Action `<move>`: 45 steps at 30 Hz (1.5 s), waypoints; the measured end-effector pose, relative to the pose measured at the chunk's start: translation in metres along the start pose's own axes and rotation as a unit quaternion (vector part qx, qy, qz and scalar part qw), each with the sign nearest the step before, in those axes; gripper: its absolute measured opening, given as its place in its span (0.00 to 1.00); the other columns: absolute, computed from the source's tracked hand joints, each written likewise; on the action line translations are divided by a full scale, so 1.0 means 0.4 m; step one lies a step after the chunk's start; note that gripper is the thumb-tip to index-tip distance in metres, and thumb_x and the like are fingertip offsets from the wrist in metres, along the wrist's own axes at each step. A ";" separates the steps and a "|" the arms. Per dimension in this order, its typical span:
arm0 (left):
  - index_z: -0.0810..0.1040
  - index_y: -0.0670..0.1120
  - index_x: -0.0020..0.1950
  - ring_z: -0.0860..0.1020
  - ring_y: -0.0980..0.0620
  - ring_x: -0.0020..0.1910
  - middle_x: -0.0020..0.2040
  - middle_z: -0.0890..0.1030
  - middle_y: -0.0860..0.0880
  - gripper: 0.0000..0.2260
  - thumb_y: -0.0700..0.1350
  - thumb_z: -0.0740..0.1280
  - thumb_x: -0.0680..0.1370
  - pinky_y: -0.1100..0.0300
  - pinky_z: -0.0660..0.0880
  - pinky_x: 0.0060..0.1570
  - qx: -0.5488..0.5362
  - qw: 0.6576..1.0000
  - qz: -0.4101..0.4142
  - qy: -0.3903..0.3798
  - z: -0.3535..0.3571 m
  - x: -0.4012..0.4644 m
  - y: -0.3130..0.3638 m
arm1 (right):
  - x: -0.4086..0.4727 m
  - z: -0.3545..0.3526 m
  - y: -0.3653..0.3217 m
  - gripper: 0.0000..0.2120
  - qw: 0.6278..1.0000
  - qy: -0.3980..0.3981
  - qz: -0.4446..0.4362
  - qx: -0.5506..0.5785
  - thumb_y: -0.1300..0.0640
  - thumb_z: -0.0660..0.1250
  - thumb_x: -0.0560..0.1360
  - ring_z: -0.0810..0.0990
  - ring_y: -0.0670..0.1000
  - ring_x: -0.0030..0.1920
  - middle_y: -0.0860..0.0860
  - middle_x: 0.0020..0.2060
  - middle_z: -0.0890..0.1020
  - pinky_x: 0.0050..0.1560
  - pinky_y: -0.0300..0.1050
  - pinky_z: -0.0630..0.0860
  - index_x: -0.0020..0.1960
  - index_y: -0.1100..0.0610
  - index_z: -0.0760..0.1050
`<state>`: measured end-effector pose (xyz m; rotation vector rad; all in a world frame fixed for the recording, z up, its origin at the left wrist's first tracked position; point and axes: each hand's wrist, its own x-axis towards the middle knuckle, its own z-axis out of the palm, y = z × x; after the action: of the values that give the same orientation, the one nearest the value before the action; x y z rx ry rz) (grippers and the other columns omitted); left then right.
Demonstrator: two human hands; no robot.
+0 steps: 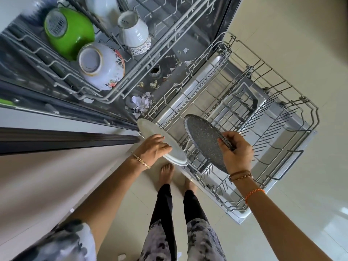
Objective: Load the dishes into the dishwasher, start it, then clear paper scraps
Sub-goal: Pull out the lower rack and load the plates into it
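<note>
Your right hand (235, 151) has its grip pinched on the rim of the speckled grey plate (203, 140), tilted over the front of the pulled-out lower rack (293, 117). Your left hand (153, 147) holds the white plate (175, 151), fingers curled over its top, beside the rack's near-left corner. In the upper rack (116, 95) sit a green bowl (75, 34), a floral bowl (105, 68) and a white cup (135, 34), all upturned. Paper scraps (141, 104) litter the dishwasher floor.

Lighting: bright, even daylight; soft shadows under the lower rack (263, 129). Glare: pale sheen on floor tiles (301, 44). Distortion: strong wide-angle bending at edges. Blur: patterned sleeve (62, 242) and upper-left corner smeared; centre sharp.
</note>
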<state>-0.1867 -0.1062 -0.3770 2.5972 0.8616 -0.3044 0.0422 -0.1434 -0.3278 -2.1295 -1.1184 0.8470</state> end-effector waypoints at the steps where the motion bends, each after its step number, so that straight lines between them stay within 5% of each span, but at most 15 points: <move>1: 0.81 0.46 0.33 0.82 0.50 0.32 0.29 0.82 0.51 0.16 0.33 0.79 0.50 0.58 0.79 0.42 0.007 1.000 -0.008 0.006 0.003 0.009 0.000 | 0.002 0.005 -0.001 0.08 1.000 -0.005 -0.003 -0.003 0.67 0.70 0.70 0.77 0.47 0.40 0.45 0.38 0.78 0.44 0.40 0.74 0.48 0.59 0.79; 5: 0.80 0.49 0.31 0.78 0.53 0.28 0.26 0.78 0.53 0.15 0.39 0.81 0.51 0.63 0.76 0.42 0.051 0.997 -0.064 0.015 0.019 0.036 0.007 | 0.015 0.026 -0.004 0.09 0.999 -0.021 -0.018 -0.018 0.68 0.70 0.70 0.77 0.47 0.41 0.45 0.39 0.78 0.44 0.38 0.72 0.48 0.59 0.79; 8: 0.79 0.47 0.54 0.78 0.49 0.51 0.49 0.81 0.49 0.09 0.40 0.67 0.74 0.58 0.66 0.62 0.076 0.988 -0.127 -0.051 0.013 0.038 0.023 | 0.032 0.050 -0.014 0.09 0.999 -0.031 -0.029 -0.030 0.67 0.69 0.71 0.77 0.47 0.41 0.45 0.39 0.78 0.44 0.38 0.72 0.49 0.59 0.79; 11: 0.69 0.46 0.66 0.69 0.44 0.64 0.63 0.74 0.48 0.15 0.38 0.52 0.81 0.53 0.54 0.69 0.100 0.972 -0.178 -0.117 0.020 0.046 0.030 | 0.049 0.072 -0.030 0.08 0.997 -0.048 -0.035 -0.045 0.65 0.69 0.72 0.76 0.45 0.42 0.45 0.40 0.78 0.43 0.33 0.70 0.50 0.59 0.79; 16: 0.69 0.44 0.65 0.71 0.42 0.63 0.61 0.77 0.46 0.13 0.41 0.54 0.81 0.50 0.59 0.67 0.141 0.957 -0.199 -0.155 0.005 0.063 0.041 | 0.070 0.088 -0.048 0.08 0.995 -0.059 -0.058 -0.053 0.64 0.69 0.72 0.76 0.44 0.41 0.46 0.40 0.78 0.42 0.31 0.70 0.51 0.60 0.79; 21: 0.72 0.45 0.63 0.68 0.42 0.65 0.61 0.78 0.47 0.14 0.39 0.55 0.80 0.50 0.58 0.67 0.104 0.961 -0.227 -0.116 0.014 0.058 0.053 | 0.094 0.070 -0.045 0.08 0.997 -0.033 -0.063 -0.030 0.66 0.70 0.71 0.74 0.38 0.35 0.44 0.37 0.77 0.37 0.19 0.66 0.49 0.60 0.79; 28: 0.71 0.45 0.65 0.67 0.39 0.67 0.63 0.75 0.48 0.14 0.42 0.54 0.80 0.47 0.59 0.66 0.103 0.955 -0.236 -0.149 0.042 0.041 0.060 | 0.094 0.064 -0.039 0.08 0.996 -0.022 -0.073 -0.041 0.66 0.70 0.70 0.77 0.43 0.42 0.45 0.41 0.78 0.42 0.24 0.68 0.49 0.60 0.79; 31: 0.79 0.54 0.56 0.77 0.45 0.59 0.52 0.82 0.56 0.11 0.50 0.65 0.75 0.52 0.70 0.59 0.175 0.948 -0.240 -0.111 0.032 0.030 0.060 | 0.091 0.066 -0.033 0.09 0.997 -0.015 -0.071 -0.039 0.66 0.70 0.70 0.78 0.45 0.43 0.45 0.41 0.78 0.46 0.35 0.72 0.50 0.60 0.79; 35: 0.71 0.44 0.64 0.67 0.38 0.67 0.62 0.77 0.46 0.14 0.41 0.55 0.80 0.48 0.60 0.66 0.131 0.961 -0.199 -0.143 0.040 0.045 0.049 | 0.079 0.060 -0.032 0.08 0.995 -0.025 -0.084 -0.045 0.65 0.69 0.71 0.77 0.45 0.42 0.45 0.41 0.78 0.43 0.32 0.70 0.50 0.61 0.79; 39: 0.83 0.51 0.40 0.82 0.47 0.41 0.36 0.83 0.54 0.05 0.46 0.69 0.66 0.57 0.76 0.45 0.169 0.975 -0.141 -0.032 0.021 0.024 0.044 | 0.074 0.037 -0.029 0.08 0.994 -0.021 -0.101 -0.042 0.66 0.69 0.71 0.76 0.44 0.41 0.45 0.40 0.78 0.40 0.21 0.66 0.50 0.62 0.79; 45: 0.82 0.47 0.32 0.81 0.48 0.31 0.28 0.81 0.52 0.05 0.45 0.68 0.60 0.59 0.76 0.39 0.163 0.982 -0.079 0.050 -0.023 0.012 0.089 | 0.077 0.002 -0.049 0.09 0.995 0.004 -0.098 -0.028 0.65 0.70 0.71 0.78 0.47 0.44 0.47 0.42 0.78 0.47 0.42 0.75 0.51 0.62 0.79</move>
<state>-0.1603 -0.1262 -0.3600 2.8699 1.1405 -0.3917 0.0461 -0.1075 -0.3222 -2.0246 -1.3347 0.7235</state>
